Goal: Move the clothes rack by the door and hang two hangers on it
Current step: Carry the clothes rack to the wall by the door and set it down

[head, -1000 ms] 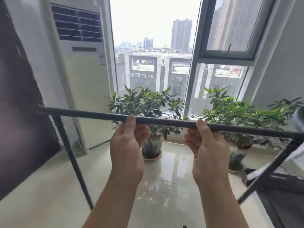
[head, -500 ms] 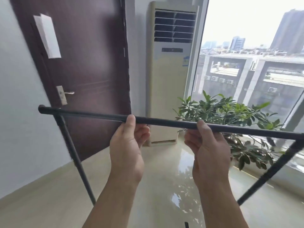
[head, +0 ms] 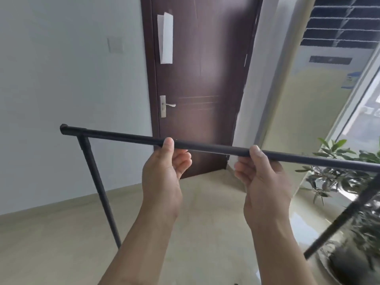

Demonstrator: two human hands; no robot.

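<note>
The clothes rack [head: 216,148] was gripped at its top bar by the left hand [head: 164,175] and the right hand [head: 263,182]. The fingers were curled around the bar. The door [head: 205,79] was seen behind it.

Both forearms extend forward and upward, roughly parallel. Left hand [head: 164,177] and right hand [head: 265,182] are raised with their backs toward the camera, thumbs up, fingers curled closed around the rack [head: 211,146] bar, set apart from each other.
</note>
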